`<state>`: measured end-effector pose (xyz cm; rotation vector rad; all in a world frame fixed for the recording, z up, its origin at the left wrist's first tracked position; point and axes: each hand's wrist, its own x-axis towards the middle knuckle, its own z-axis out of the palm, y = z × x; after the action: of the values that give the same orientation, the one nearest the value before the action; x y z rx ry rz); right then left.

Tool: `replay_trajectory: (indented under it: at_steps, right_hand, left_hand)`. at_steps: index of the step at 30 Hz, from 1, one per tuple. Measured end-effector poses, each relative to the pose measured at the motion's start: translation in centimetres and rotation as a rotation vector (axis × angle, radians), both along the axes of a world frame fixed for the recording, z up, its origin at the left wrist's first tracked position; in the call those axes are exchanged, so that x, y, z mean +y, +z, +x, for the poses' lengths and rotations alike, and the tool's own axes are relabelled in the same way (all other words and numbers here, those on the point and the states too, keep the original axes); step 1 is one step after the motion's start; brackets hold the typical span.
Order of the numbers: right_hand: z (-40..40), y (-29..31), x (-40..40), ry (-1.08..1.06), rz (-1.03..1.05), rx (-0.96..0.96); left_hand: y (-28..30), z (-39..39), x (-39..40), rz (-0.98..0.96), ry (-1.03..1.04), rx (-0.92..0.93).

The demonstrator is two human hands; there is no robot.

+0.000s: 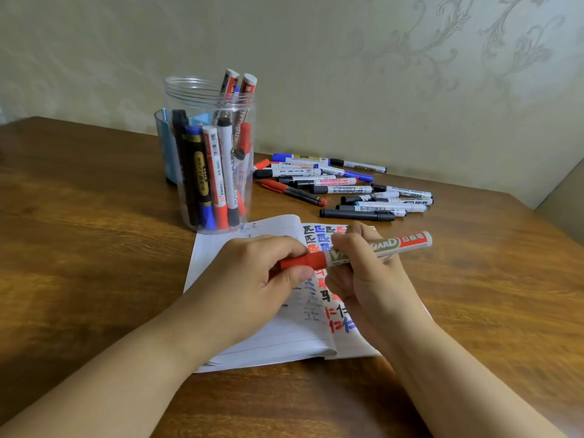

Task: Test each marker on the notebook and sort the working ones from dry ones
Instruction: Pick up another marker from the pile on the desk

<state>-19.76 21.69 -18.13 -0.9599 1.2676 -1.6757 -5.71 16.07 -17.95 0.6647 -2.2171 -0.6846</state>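
A red whiteboard marker [398,243] lies level above the open notebook [284,336], held by both hands. My left hand [262,273] grips its red cap [305,260] at the left end. My right hand [363,267] wraps the grey barrel, whose red-labelled tail sticks out to the right. The notebook's right page carries red, blue and black test marks, partly hidden under my hands.
A clear plastic jar [210,153] holding several markers stands behind the notebook on the left, with a blue container [166,147] behind it. Several loose markers [344,186] lie in a pile at the back right on the wooden table [79,248]. A wall runs close behind.
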Motion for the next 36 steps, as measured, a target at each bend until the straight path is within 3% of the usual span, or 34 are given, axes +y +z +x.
replay_trajectory:
  at_steps: [8, 13, 17, 22, 25, 28, 31, 36]
  right_hand:
    - [0.4, -0.3, -0.1, -0.062, -0.007, 0.007]
    - [-0.9, 0.7, -0.1, -0.091, -0.025, -0.032]
    - [-1.4, 1.2, -0.1, -0.170, 0.002, 0.107]
    - [-1.0, 6.6, -2.5, -0.284, -0.270, 0.219]
    - [-0.4, 11.1, -4.6, -0.284, -0.430, 0.441]
    - [0.9, 14.0, -7.5, -0.366, -0.462, 0.703]
    - [1.9, 15.2, -10.5, -0.408, -0.315, 0.978]
    - [3.2, 14.5, -13.3, -0.241, -0.017, 1.344]
  left_hand:
    - [-0.2, -0.2, 0.0, 0.054, -0.001, 0.003]
    - [-0.3, -0.1, -1.1, -0.030, 0.127, -0.013]
    - [-0.4, 0.6, -2.3, -0.103, 0.201, 0.009]
    - [-0.2, 1.7, -4.0, -0.182, 0.428, 0.179]
    - [-0.2, 2.1, -4.6, -0.152, 0.527, 0.236]
    - [-0.4, 2.3, -4.9, -0.058, 0.517, 0.211]
    - [-0.6, 2.2, -5.3, -0.059, 0.490, 0.141]
    - [-0.8, 2.2, -5.5, -0.112, 0.500, 0.115]
